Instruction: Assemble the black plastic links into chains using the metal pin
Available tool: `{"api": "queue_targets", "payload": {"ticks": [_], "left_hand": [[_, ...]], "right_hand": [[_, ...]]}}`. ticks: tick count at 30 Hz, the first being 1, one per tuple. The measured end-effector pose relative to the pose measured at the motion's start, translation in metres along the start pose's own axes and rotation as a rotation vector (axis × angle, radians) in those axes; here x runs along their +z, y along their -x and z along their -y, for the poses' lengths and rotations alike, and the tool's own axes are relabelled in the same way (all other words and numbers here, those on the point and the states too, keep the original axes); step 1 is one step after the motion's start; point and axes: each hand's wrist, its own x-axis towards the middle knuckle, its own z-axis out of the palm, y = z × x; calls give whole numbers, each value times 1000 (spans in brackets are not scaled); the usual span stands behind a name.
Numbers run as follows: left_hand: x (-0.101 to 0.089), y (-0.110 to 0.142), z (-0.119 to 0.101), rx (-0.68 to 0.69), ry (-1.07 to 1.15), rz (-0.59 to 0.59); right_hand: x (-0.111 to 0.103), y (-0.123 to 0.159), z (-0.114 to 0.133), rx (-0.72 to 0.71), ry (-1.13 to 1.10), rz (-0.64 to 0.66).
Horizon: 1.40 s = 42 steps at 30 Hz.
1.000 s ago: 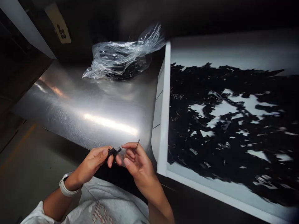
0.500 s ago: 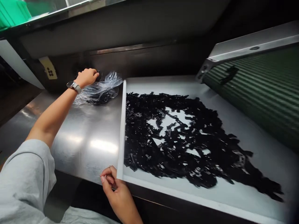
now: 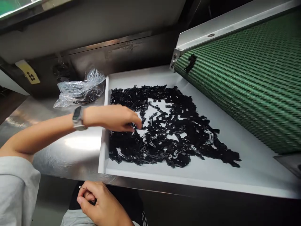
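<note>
My left hand (image 3: 115, 117), with a watch on its wrist, reaches over the left side of the white tray (image 3: 102, 153). Its fingers bend down, thumb close to forefinger, at the layer of small black flat parts (image 3: 164, 147); dark shapes show at the fingertips, but I cannot make out whether one is held. My right hand (image 3: 97, 201) is below the tray's front edge, loosely curled, with a thin ring on a finger and nothing visible in its grip. A clear plastic bag (image 3: 81, 89), with something dark in it, lies beyond my left arm.
A green ribbed conveyor belt (image 3: 246, 75) in a metal frame (image 3: 211, 35) slopes over the tray's right side, with a black part (image 3: 191, 62) on it. The shiny metal table (image 3: 58, 157) extends left of the tray. A yellow plate with dark holes (image 3: 27, 72) is on the back wall.
My left hand has come away from beside the plastic bag, rightward and nearer, over the parts. My right hand has dropped from the tray's front left corner. The view has shifted right.
</note>
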Motion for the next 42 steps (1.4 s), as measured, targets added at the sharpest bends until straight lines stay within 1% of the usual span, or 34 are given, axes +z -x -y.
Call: {"api": "queue_targets", "payload": {"ticks": [1,2,5,6,8,10,12,16,21,25,29,35,37,38,40,42], "left_hand": [[5,-17,-5,44,-69,110],[8,-34,-7,15,-110,118],[8,-73,2,-64,-196,64],[7,-82,6,-72,-209,71],[7,-92,9,-64,-216,129],[12,-94,6,-32,-206,194],[19,-90,1,5,-193,233],[30,-78,-5,15,-193,235],[25,-68,2,-20,-171,198],[21,-62,13,-22,-99,119],[20,-54,23,-9,18,35],[12,-32,25,-23,291,-100],[14,-22,23,-32,463,-141],[15,-16,22,-38,615,-163],[20,0,16,-52,1029,-226],[25,21,8,-85,1410,-320]], "right_hand": [[0,0,-1,1,11,-4],[0,1,-2,5,21,-11],[-2,6,-7,36,43,-52],[-3,8,-8,49,47,-73],[-6,12,-12,71,52,-107],[-8,13,-15,80,50,-114],[-8,12,-18,74,40,-96],[-3,5,-19,32,13,-39],[3,2,-19,-7,-14,3],[0,6,-19,-12,-4,-42],[-4,8,-15,-14,-2,-85],[-2,8,-18,-17,9,-110],[-1,8,-19,-24,16,-115],[-1,7,-20,-32,22,-119],[0,6,-19,-58,39,-131],[0,6,-17,-93,68,-146]]}}
